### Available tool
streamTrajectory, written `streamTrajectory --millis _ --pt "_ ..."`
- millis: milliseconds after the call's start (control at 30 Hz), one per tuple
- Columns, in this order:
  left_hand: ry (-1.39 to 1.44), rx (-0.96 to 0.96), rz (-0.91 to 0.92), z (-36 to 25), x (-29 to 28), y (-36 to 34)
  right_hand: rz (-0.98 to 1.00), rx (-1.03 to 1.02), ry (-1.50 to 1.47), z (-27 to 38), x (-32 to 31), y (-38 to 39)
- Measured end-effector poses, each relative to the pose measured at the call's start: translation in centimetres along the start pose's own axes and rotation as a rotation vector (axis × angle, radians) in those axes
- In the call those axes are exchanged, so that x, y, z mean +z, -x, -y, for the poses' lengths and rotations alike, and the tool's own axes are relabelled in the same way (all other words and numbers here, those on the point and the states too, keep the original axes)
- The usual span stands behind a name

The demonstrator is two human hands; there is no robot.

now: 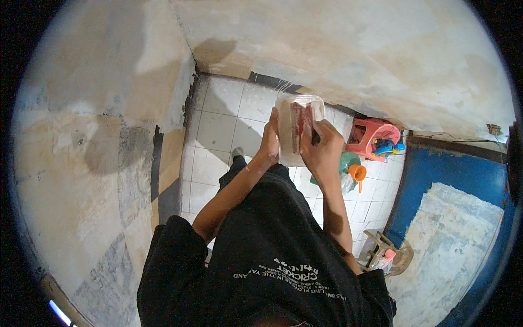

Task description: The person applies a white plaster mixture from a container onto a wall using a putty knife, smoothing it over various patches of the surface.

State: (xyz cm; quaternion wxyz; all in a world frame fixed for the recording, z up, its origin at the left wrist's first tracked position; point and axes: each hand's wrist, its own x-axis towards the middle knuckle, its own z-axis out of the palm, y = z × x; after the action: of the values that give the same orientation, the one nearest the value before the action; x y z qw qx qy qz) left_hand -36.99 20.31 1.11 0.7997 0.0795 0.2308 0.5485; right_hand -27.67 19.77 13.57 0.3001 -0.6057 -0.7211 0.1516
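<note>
A clear, whitish plastic tub (286, 152) is held up in front of my body, above the tiled floor. My left hand (269, 139) grips the tub's left side, fingers closed round it. My right hand (325, 143) is closed on a flat reddish-brown scraper (302, 121) smeared with white paste. The scraper lies over the tub's opening, its wide end toward the far rim. How deep it reaches into the tub cannot be told. White smudges mark my left wrist.
Patchy plastered walls (305, 38) rise ahead and at left. On the white floor tiles (215, 128) at right stand a pink plastic stool (373, 131), an orange funnel-like cup (357, 173) and a green container (348, 161). A blue panel (430, 163) and a brown stool (400, 256) are farther right.
</note>
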Motion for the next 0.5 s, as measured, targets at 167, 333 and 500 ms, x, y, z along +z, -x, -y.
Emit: streamTrajectory --millis 167,333,500 --pt "0.107 0.008 -0.035 0.3 0.4 -0.2 -0.012 0.035 0.009 0.2 -0.2 -0.2" --pt "0.076 -0.037 0.078 0.7 -0.9 -0.6 -0.007 -0.014 0.003 -0.8 0.3 -0.3" --pt "0.05 -0.022 0.033 0.7 -0.7 -0.6 0.003 0.019 -0.001 -0.2 -0.2 0.0"
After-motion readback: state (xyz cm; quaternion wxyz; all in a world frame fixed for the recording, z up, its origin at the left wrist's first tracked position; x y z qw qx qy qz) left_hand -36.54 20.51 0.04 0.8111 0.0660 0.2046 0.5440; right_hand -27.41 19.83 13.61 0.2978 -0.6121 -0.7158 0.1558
